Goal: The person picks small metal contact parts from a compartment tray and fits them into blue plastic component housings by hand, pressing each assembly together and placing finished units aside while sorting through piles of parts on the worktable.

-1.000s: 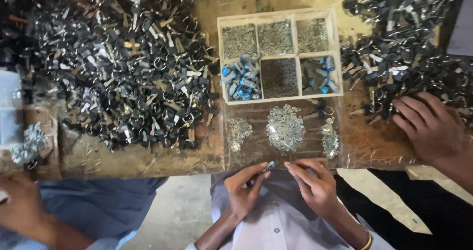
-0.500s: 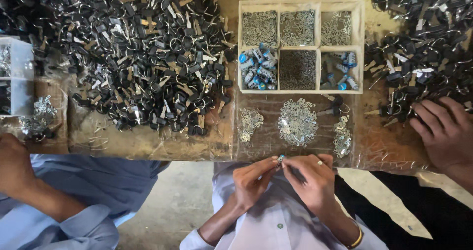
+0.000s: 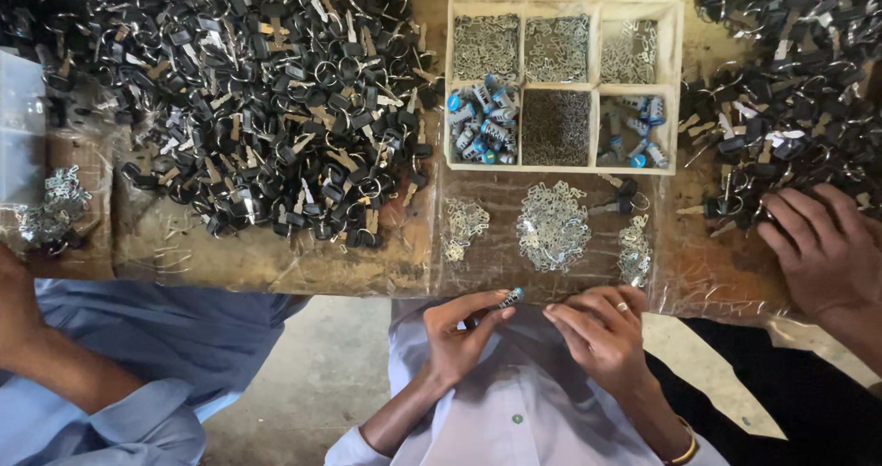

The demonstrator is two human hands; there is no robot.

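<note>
Left hand (image 3: 459, 333) pinched a small blue-tipped lock cylinder (image 3: 511, 297) at the surface (image 3: 276, 259) edge, around 6 o'clock. Right hand (image 3: 602, 333) curled loosely beside it, grasping nothing visible. Kept three small silvery piles (image 3: 551, 227) close above, probably for easy reach, plus a six-compartment tray (image 3: 682, 89) at 12.

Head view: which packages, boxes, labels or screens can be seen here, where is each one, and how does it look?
Compartment box: top centre-right of the table, pale wooden tray with six sections holding silvery parts and blue-capped cylinders.
Clear container: left edge, see-through plastic, contents unclear.
Plastic sheet: transparent film covering the brown table.
Labels, signs, screens: none visible.
</note>
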